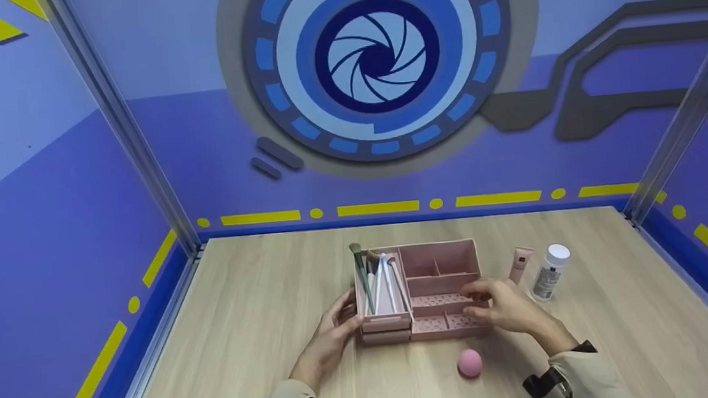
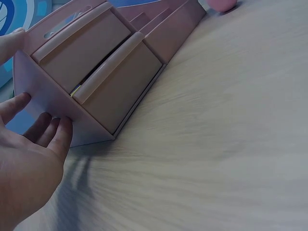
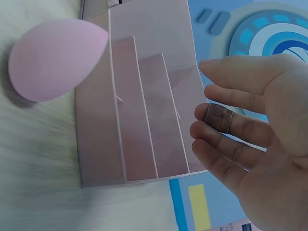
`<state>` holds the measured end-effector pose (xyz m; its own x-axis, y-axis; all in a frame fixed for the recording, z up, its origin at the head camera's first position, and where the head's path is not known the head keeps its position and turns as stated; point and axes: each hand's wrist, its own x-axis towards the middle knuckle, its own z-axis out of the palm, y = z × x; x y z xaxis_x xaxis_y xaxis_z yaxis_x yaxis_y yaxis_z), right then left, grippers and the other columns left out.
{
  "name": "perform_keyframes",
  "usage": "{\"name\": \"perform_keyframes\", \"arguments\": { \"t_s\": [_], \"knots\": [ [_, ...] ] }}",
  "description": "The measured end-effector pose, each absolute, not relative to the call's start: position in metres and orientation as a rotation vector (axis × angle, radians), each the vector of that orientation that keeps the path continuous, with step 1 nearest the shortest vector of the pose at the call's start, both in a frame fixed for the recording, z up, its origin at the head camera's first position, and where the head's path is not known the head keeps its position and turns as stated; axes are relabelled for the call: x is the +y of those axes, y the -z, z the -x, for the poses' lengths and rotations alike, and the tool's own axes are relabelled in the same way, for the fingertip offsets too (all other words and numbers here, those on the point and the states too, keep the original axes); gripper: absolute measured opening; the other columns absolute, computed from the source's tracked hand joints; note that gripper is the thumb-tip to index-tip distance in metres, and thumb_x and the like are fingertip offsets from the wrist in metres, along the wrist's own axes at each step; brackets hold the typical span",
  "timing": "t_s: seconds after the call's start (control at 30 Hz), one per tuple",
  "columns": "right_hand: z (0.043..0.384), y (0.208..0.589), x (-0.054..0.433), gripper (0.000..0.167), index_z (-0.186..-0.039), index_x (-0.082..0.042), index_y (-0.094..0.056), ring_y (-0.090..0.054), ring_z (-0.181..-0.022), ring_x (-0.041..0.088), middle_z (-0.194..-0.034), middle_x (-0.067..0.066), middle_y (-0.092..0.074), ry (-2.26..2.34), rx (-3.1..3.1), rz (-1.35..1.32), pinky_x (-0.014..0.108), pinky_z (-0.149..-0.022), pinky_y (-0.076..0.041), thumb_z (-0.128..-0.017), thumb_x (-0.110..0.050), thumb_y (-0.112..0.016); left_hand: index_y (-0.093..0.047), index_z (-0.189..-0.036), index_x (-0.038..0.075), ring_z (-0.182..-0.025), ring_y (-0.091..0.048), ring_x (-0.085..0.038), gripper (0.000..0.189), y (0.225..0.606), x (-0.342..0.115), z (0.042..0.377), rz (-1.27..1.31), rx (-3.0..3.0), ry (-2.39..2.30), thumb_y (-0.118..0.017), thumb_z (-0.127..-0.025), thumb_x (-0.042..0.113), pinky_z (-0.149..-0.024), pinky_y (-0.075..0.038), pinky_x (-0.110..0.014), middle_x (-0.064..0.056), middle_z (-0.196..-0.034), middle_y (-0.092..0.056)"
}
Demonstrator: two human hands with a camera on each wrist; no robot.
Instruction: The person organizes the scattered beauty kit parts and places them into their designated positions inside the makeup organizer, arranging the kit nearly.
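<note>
A pink cosmetics organizer [image 1: 439, 259] stands on the wooden table, with several makeup brushes [image 1: 382, 289] leaning in its left compartment. At its left end is my left hand [image 1: 327, 344], fingertips against the side wall and thumb by the upper edge. The left wrist view shows two drawers [image 2: 122, 74] in the organizer's front, both pushed in. My right hand [image 1: 514, 308] is at the right end, its loosely bent fingers overlapping the divided compartments in the head view. In the right wrist view these fingers [image 3: 240, 126] lie right by the end wall, with nothing between them and the thumb.
A pink teardrop makeup sponge [image 1: 469, 363] lies in front of the organizer's right half. To the right stand a small pink tube [image 1: 521, 262] and a white-capped bottle [image 1: 550, 271]. Printed panels with metal corner posts [image 1: 130, 129] enclose the table.
</note>
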<state>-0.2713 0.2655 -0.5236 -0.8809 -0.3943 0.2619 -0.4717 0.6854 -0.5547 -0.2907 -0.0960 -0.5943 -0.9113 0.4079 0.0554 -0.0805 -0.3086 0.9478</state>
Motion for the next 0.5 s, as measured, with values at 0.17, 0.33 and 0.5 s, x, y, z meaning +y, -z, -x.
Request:
{"name": "perform_keyframes", "arguments": {
  "t_s": [0.17,0.33,0.5],
  "knots": [
    [0.265,0.527,0.267,0.029,-0.107,-0.009,-0.072,-0.064,-0.083,0.019,-0.097,0.007,-0.071,-0.954,-2.757,-0.765,0.037,-0.074,-0.056,-0.079,-0.014,-0.077,-0.021,-0.154,0.003,-0.132,-0.039,-0.024,0.075,0.594,-0.095,0.291,-0.411,1.613,-2.287,-0.063,-0.092,0.009,-0.108,-0.040,-0.030,-0.020,-0.152,-0.030],
    [0.258,0.532,0.269,0.030,-0.109,-0.014,-0.072,-0.065,-0.083,0.020,-0.098,0.006,-0.071,-0.963,-2.740,-0.802,0.036,-0.074,-0.057,-0.079,-0.013,-0.077,-0.019,-0.154,0.004,-0.133,-0.039,-0.025,0.078,0.592,-0.095,0.291,-0.405,1.601,-2.284,-0.064,-0.091,0.010,-0.110,-0.038,-0.030,-0.020,-0.152,-0.030],
    [0.252,0.539,0.272,0.030,-0.108,-0.010,-0.071,-0.066,-0.083,0.022,-0.098,0.007,-0.070,-1.010,-2.738,-0.878,0.035,-0.073,-0.057,-0.082,-0.022,-0.077,-0.020,-0.154,0.005,-0.132,-0.040,-0.024,0.078,0.592,-0.096,0.291,-0.405,1.608,-2.276,-0.065,-0.091,0.011,-0.110,-0.038,-0.031,-0.019,-0.152,-0.030]
  ]
}}
